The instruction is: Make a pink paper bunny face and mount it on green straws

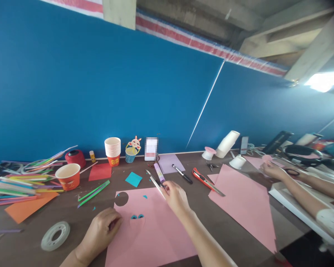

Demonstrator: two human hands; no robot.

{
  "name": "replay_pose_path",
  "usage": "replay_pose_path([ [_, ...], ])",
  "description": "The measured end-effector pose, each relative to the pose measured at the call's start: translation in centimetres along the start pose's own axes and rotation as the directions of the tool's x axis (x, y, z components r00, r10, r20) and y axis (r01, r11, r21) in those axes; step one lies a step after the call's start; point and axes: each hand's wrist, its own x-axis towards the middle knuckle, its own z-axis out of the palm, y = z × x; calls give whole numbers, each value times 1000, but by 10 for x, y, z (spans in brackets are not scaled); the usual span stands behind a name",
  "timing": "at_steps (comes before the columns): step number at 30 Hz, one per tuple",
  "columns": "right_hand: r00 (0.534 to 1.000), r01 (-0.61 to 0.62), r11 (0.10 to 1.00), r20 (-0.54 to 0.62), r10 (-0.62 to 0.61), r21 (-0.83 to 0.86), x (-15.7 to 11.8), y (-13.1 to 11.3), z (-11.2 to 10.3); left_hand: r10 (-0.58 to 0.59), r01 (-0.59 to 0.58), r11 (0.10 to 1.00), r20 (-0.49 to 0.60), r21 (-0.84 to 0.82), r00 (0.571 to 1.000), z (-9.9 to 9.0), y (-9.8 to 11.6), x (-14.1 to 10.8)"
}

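Note:
A pink sheet of paper (156,241) lies on the dark table, with a round hole near its far left corner. On it sits a small pink cutout (137,223) bearing two blue-and-black paper eyes (137,216). My left hand (101,226) rests at the sheet's left edge, fingers curled; what they hold, if anything, is hidden. Above the sheet's far edge, my right hand (176,196) is closed on a slim white pointed tool (156,184), whose exact kind is unclear. Beyond it lie a purple glue stick (159,172) and a black marker (182,174).
On the left are a tape roll (55,236), colourful pipe cleaners (16,185), an orange cup (68,177) and stacked paper cups (113,148). A red utility knife (207,181) lies on more pink sheets (245,207). At right, another person's hands (275,168) work.

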Motion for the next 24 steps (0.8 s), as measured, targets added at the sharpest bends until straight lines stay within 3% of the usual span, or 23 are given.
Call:
replay_pose_path([
  [3, 998, -21, 999, -61, 23, 35, -2, 8, -3, -9, 9, 1000, 4, -13, 1000, 1, -1, 0],
  [9, 1000, 3, 999, -19, -3, 42, -21, 2, -1, -34, 34, 999, -2, -22, 999, -1, 5, 3],
  [16, 973, 144, 985, 166, -158, 96, -14, -59, 11, -78, 71, 994, -82, -85, 994, -4, 10, 5],
  [24, 891, 335, 933, 278, -358, 127, 21, -131, 39, -301, 285, 931, -38, -227, 953, -4, 1, 5],
])
